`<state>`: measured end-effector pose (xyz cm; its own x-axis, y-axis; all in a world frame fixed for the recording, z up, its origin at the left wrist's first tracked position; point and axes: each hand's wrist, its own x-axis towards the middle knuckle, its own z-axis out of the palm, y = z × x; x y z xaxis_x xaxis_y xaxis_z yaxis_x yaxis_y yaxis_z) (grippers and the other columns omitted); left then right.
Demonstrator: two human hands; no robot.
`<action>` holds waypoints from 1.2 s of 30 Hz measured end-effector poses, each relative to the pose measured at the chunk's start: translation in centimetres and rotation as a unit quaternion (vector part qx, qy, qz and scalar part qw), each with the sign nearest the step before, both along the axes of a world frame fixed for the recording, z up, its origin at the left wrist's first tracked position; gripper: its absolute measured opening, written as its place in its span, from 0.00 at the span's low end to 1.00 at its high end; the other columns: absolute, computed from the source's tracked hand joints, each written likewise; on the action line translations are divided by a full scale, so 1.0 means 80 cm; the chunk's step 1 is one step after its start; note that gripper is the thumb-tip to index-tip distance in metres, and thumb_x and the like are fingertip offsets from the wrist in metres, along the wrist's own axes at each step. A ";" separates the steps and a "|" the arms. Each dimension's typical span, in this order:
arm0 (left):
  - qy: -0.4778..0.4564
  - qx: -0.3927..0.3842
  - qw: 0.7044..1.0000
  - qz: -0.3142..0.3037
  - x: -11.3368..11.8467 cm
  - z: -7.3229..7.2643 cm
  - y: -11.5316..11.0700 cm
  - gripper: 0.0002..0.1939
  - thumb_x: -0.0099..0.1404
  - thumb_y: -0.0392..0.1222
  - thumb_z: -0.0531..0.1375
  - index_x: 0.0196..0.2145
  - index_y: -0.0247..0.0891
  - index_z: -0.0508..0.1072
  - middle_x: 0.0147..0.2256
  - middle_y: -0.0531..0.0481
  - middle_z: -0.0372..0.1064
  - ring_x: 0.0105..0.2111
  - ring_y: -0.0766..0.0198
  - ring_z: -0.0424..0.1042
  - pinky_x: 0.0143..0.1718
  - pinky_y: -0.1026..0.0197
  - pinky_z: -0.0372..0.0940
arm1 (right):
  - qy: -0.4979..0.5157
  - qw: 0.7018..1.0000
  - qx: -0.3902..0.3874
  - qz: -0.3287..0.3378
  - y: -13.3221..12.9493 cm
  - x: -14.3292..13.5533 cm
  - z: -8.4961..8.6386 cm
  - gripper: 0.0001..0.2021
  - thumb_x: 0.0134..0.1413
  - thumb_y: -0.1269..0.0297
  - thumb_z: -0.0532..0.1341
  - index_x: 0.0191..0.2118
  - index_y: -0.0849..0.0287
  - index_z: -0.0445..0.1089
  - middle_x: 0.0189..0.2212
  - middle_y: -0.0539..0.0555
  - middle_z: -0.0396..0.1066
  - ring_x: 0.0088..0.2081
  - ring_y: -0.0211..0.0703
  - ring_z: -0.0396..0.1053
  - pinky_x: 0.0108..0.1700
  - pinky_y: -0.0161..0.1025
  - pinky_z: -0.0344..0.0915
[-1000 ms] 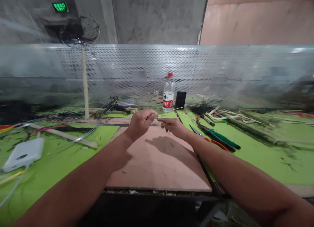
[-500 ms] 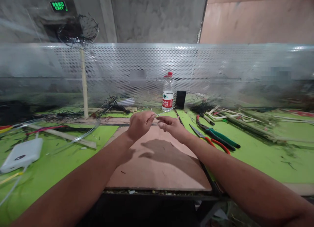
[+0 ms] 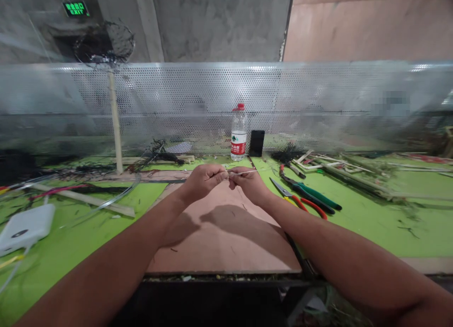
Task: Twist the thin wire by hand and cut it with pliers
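Note:
My left hand (image 3: pixel 205 180) and my right hand (image 3: pixel 247 181) meet fingertip to fingertip above the wooden board (image 3: pixel 226 237). Both are closed in a pinch. Between them runs a thin, pale strand (image 3: pixel 249 171), perhaps wire or clear line; its free end sticks out to the right across the back of my right hand. A finer dark thread seems to hang below the right fingers. Exactly where each fingertip grips is too small to make out. Both hands cast shadows on the board.
Behind the hands stand a water bottle (image 3: pixel 239 136) and a dark phone (image 3: pixel 256 143). Scissors (image 3: pixel 300 202) and green-handled pliers (image 3: pixel 313 195) lie right, near bamboo strips (image 3: pixel 361 176). At left are a white power bank (image 3: pixel 26 227), clear tubing (image 3: pixel 118 199) and an upright stick (image 3: pixel 115 124). A perforated metal screen (image 3: pixel 208 91) closes the back.
My right fingers have closed in against my left fingertips. The strand, which arched up toward the bottle, now lies lower across my right hand. The whole view has shifted slightly.

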<state>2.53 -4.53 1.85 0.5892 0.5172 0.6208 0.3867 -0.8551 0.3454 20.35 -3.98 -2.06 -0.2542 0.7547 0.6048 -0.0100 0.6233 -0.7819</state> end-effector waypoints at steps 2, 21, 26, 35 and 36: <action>0.021 -0.020 0.999 -0.028 0.001 0.001 0.000 0.18 0.65 0.48 0.50 0.29 0.34 0.74 0.23 0.53 0.65 0.24 0.71 0.61 0.27 0.68 0.55 | 0.004 0.999 0.031 -0.016 0.000 0.000 0.000 0.08 0.50 0.63 0.60 0.26 0.60 0.71 0.18 0.48 0.64 0.24 0.35 0.61 0.29 0.35 0.58; 0.196 0.460 0.856 0.135 -0.025 -0.017 0.031 0.10 0.66 0.35 0.48 0.33 0.38 0.69 0.24 0.52 0.67 0.26 0.67 0.64 0.27 0.63 0.54 | 0.018 0.985 -0.093 -0.147 -0.005 0.004 0.007 0.16 0.49 0.51 0.58 0.24 0.60 0.66 0.13 0.46 0.61 0.13 0.31 0.54 0.15 0.32 0.49; 0.245 0.465 0.847 0.082 -0.010 -0.016 0.021 0.10 0.66 0.34 0.48 0.32 0.37 0.68 0.25 0.51 0.65 0.27 0.66 0.63 0.28 0.62 0.55 | 0.064 0.971 -0.228 -0.026 -0.007 0.011 0.019 0.20 0.52 0.46 0.55 0.33 0.62 0.67 0.11 0.47 0.62 0.10 0.32 0.53 0.12 0.32 0.46; 0.234 0.437 0.867 0.056 -0.004 -0.020 0.018 0.12 0.66 0.35 0.47 0.30 0.36 0.68 0.25 0.50 0.66 0.28 0.67 0.64 0.29 0.64 0.57 | 0.077 0.944 -0.289 0.137 -0.011 0.014 0.017 0.12 0.50 0.56 0.62 0.29 0.61 0.64 0.11 0.42 0.57 0.12 0.30 0.53 0.14 0.30 0.48; 0.228 0.435 0.869 0.059 -0.004 -0.020 0.018 0.12 0.66 0.35 0.47 0.30 0.36 0.68 0.25 0.50 0.67 0.28 0.67 0.65 0.29 0.64 0.57 | 0.083 0.942 -0.284 0.157 -0.012 0.014 0.017 0.12 0.49 0.57 0.62 0.27 0.60 0.62 0.11 0.42 0.57 0.13 0.30 0.54 0.15 0.30 0.49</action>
